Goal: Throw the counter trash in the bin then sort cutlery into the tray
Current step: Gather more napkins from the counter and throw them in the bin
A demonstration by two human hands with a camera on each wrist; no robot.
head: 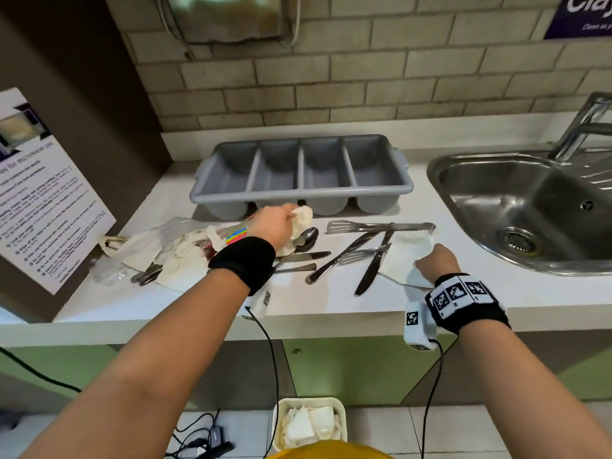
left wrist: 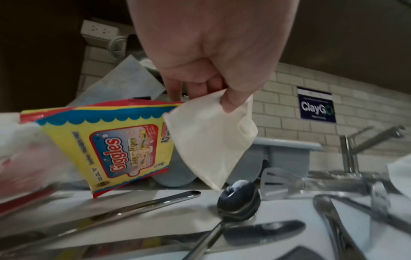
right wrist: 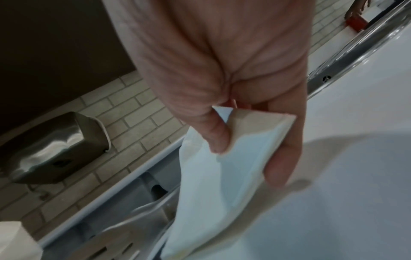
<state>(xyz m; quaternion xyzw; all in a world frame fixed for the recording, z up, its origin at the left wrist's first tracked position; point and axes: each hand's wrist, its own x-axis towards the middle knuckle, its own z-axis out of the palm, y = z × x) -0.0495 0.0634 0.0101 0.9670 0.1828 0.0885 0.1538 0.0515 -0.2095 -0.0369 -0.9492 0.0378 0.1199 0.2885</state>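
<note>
Across the white surface point(head: 331, 303), knives, forks and a spoon point(head: 306, 238) are strewn before the empty grey tray point(head: 301, 193). A crumpled tissue point(head: 303, 217) is pinched in the left hand point(head: 273, 225); a flat napkin point(head: 405, 260) is pinched in the right hand point(head: 437, 261). A "Giggles" wipes packet point(left wrist: 124, 146) is legible only from the left wrist. A bin point(head: 309, 422) holding tissues stands on the floor below; a steel sink point(head: 530, 207) is set at the right.

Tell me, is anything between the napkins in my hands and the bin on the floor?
Nothing visible. The bin sits open-topped below the counter edge, between the left hand and right hand.
</note>
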